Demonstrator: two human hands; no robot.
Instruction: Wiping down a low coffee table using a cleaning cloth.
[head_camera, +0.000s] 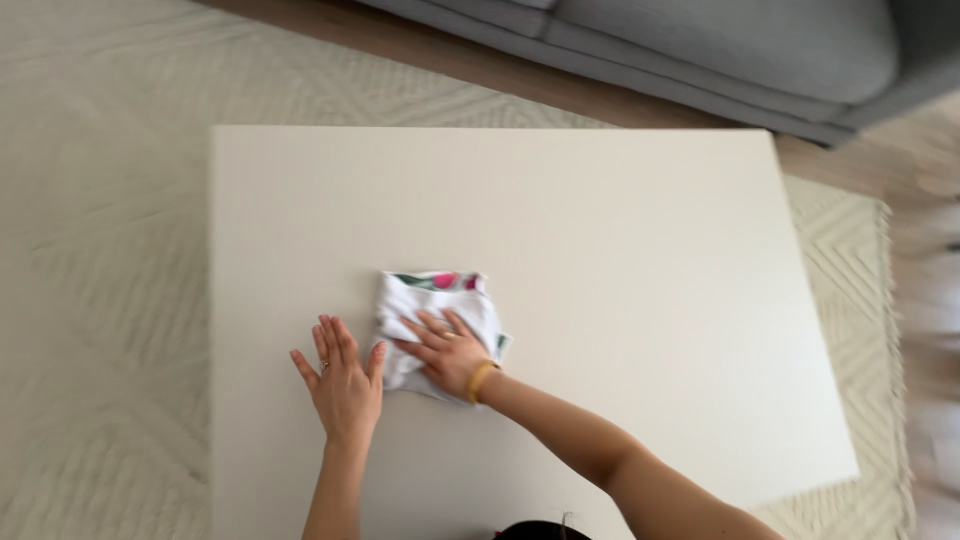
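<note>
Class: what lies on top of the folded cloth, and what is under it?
The right hand lies flat on the cloth; the left hand rests beside it on the table. The table under the cloth is covered.

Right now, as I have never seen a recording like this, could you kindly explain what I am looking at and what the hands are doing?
There is only one picture, taken by a camera worn on a person's head and looking down, so the two bare arms reaching in from the bottom edge are that person's own. No machine is involved. Below them is a plain cream table, standing on a pale patterned rug, with part of a grey sofa at the top. The only thing on the table is a small folded white cloth with a pink and green print along its far edge. The right hand, which has a yellow bracelet at the wrist, lies flat on the cloth with fingers spread. The left hand lies flat on the table just beside the cloth. Neither hand grips anything.
</note>
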